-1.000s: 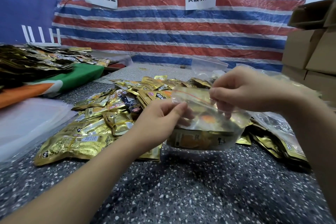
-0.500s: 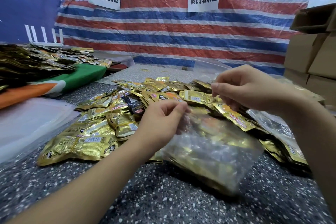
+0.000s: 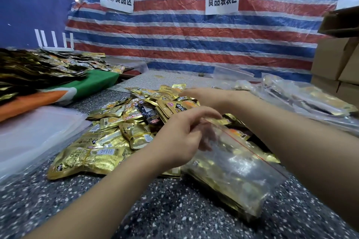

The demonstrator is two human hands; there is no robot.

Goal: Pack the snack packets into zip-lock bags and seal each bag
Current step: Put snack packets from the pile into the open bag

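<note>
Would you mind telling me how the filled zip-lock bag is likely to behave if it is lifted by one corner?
The zip-lock bag would probably sag: its clear film is thin and crinkled. It looks fairly weighty, being stuffed with gold packets. The glossy film may slip in the left hand, whose fingers touch its mouth.

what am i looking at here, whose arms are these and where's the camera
There is no machine here: these are a person's two bare arms, seen from a camera worn on the head, looking forward and down. On the speckled table lies a heap of gold snack packets. The left hand holds the mouth of a clear zip-lock bag already filled with packets; its fingers are at the red seal line. The right hand reaches flat over the heap, blurred. More filled bags lie to the right.
</note>
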